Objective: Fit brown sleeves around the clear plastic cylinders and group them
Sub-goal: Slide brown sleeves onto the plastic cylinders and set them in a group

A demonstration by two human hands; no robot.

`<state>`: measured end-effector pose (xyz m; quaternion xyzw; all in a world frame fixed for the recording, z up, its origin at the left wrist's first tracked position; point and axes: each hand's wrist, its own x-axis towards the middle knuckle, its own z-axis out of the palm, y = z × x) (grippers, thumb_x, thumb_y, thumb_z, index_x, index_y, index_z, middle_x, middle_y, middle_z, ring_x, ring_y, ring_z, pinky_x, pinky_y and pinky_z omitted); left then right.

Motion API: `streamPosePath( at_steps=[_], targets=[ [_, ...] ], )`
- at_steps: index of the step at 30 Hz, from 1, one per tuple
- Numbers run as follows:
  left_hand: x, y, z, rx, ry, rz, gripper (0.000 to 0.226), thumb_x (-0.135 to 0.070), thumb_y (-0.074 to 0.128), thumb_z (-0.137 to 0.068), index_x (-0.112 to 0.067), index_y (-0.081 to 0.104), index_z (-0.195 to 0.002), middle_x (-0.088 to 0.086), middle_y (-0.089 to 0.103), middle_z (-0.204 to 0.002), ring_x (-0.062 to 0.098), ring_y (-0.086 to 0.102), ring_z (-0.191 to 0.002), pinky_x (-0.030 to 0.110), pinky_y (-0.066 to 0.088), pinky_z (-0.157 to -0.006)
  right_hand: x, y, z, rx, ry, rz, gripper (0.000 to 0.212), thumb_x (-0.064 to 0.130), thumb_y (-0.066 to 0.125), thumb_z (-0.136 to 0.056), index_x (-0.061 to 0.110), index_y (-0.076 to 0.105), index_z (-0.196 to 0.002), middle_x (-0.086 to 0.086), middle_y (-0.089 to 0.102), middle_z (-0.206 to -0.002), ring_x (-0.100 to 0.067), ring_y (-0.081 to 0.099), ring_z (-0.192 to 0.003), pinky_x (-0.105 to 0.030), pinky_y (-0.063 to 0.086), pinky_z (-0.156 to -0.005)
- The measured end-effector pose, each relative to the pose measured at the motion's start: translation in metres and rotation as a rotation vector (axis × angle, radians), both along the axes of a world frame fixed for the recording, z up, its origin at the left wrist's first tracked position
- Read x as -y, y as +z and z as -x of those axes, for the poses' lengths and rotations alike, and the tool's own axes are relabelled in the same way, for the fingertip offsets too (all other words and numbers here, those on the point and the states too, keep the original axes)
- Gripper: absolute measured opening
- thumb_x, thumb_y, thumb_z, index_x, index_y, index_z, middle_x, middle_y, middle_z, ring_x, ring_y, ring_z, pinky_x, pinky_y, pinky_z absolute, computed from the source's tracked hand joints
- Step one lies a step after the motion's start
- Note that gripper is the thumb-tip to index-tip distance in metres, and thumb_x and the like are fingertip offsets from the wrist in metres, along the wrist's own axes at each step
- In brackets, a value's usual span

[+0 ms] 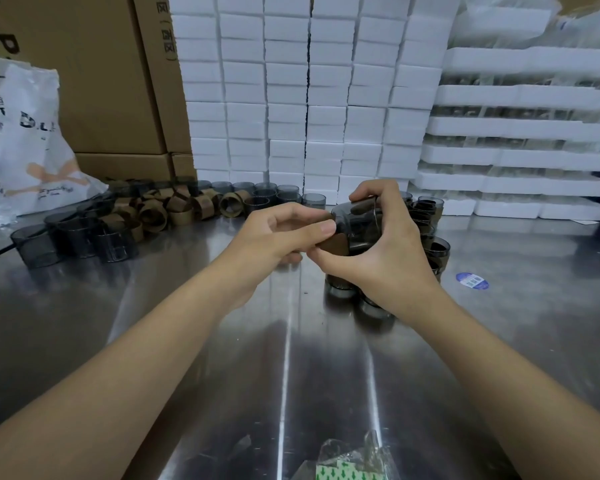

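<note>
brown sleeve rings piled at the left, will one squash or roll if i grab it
Probably light and easily squashed: the brown sleeve rings look thin-walled and hollow, and some are bent out of round. Those lying on edge may roll on the smooth steel table.

Single head-worn wide-angle view, looked forward and down across the steel table [291, 375], close above left hand [274, 240] and right hand [385, 254] at centre, white foam stacks [291, 98] closed the far side.

Dim; glary table [222, 358] (edges perhaps warped).
</note>
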<state>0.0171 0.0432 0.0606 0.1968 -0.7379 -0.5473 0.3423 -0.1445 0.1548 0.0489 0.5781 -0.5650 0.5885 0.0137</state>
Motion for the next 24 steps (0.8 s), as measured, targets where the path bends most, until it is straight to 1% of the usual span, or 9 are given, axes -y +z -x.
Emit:
streamPosePath(
  at_steps=[3,6,10,12,15,17,19,22,24],
  targets=[
    [-0.002,0.000,0.001,-0.003,0.029,0.012,0.037,-0.067,0.079,-0.081,-0.031,0.083,-0.089,-0.005,0.075,-0.077,0.013,0.070,-0.078,0.041,0.052,-0.086,-0.003,0.003,-0.003,0.030,0.016,0.004,0.070,0.044,0.101,-0.068,0.037,0.050,-0.116,0.004,0.070,-0.107,-0.023,0.070,-0.101,-0.053,0.059,-0.091],
    [-0.005,-0.001,0.007,-0.030,0.062,0.015,0.054,-0.069,0.072,-0.089,-0.025,0.060,-0.059,-0.005,0.062,-0.060,0.015,0.065,-0.062,0.045,0.047,-0.078,-0.005,0.007,-0.010,0.082,0.028,0.021,0.071,0.048,0.100,-0.066,0.036,0.052,-0.116,0.009,0.069,-0.105,-0.018,0.071,-0.098,-0.049,0.060,-0.091],
    [-0.009,-0.007,0.014,-0.062,0.066,-0.025,0.062,-0.060,0.064,-0.101,-0.030,0.059,-0.047,-0.006,0.060,-0.049,0.010,0.067,-0.052,0.040,0.046,-0.074,-0.006,0.011,-0.018,0.105,0.071,0.058,0.062,0.033,0.098,-0.070,0.034,0.054,-0.114,0.007,0.070,-0.102,-0.021,0.073,-0.095,-0.051,0.063,-0.085],
    [-0.011,-0.008,0.017,-0.082,0.055,-0.088,0.055,-0.062,0.065,-0.100,-0.029,0.069,-0.057,-0.007,0.062,-0.053,0.011,0.066,-0.053,0.036,0.048,-0.073,-0.005,0.013,-0.020,0.126,0.082,0.088,0.059,0.029,0.097,-0.071,0.034,0.055,-0.112,0.010,0.070,-0.100,-0.018,0.074,-0.091,-0.045,0.064,-0.082],
    [-0.014,-0.008,0.018,-0.119,0.041,-0.202,0.047,-0.061,0.067,-0.099,-0.018,0.080,-0.085,-0.007,0.062,-0.056,0.012,0.064,-0.053,0.034,0.047,-0.074,-0.004,0.014,-0.023,0.139,0.077,0.127,0.055,0.031,0.095,-0.070,0.036,0.056,-0.109,0.017,0.069,-0.096,-0.013,0.073,-0.087,-0.030,0.060,-0.075],
    [-0.018,-0.008,0.021,-0.121,0.052,-0.234,0.045,-0.058,0.066,-0.101,-0.022,0.082,-0.081,-0.007,0.059,-0.054,0.011,0.061,-0.050,0.034,0.048,-0.076,-0.003,0.013,-0.023,0.143,0.079,0.133,0.054,0.030,0.095,-0.071,0.034,0.057,-0.108,0.015,0.069,-0.097,-0.014,0.073,-0.088,-0.033,0.062,-0.075],
    [-0.024,-0.006,0.024,-0.107,0.071,-0.259,0.045,-0.055,0.064,-0.103,-0.017,0.085,-0.093,-0.007,0.059,-0.056,0.011,0.060,-0.052,0.034,0.051,-0.080,-0.002,0.008,-0.023,0.135,0.071,0.137,0.053,0.027,0.096,-0.072,0.033,0.058,-0.108,0.011,0.069,-0.099,-0.017,0.073,-0.092,-0.044,0.064,-0.079],
    [-0.026,-0.002,0.023,-0.082,0.083,-0.261,0.066,-0.058,0.063,-0.102,0.004,0.074,-0.123,0.009,0.071,-0.089,0.025,0.067,-0.083,0.044,0.055,-0.098,0.000,0.000,-0.022,0.072,0.036,0.180,0.053,0.031,0.095,-0.074,0.034,0.057,-0.111,0.011,0.068,-0.104,-0.019,0.071,-0.098,-0.046,0.061,-0.087],
    [-0.027,0.002,0.020,-0.063,0.083,-0.270,0.070,-0.061,0.056,-0.105,0.002,0.070,-0.132,0.019,0.076,-0.122,0.038,0.074,-0.112,0.051,0.054,-0.112,0.001,-0.002,-0.016,-0.007,0.019,0.210,0.054,0.037,0.092,-0.075,0.034,0.057,-0.116,0.013,0.066,-0.109,-0.019,0.069,-0.104,-0.037,0.058,-0.091]
  ],
)
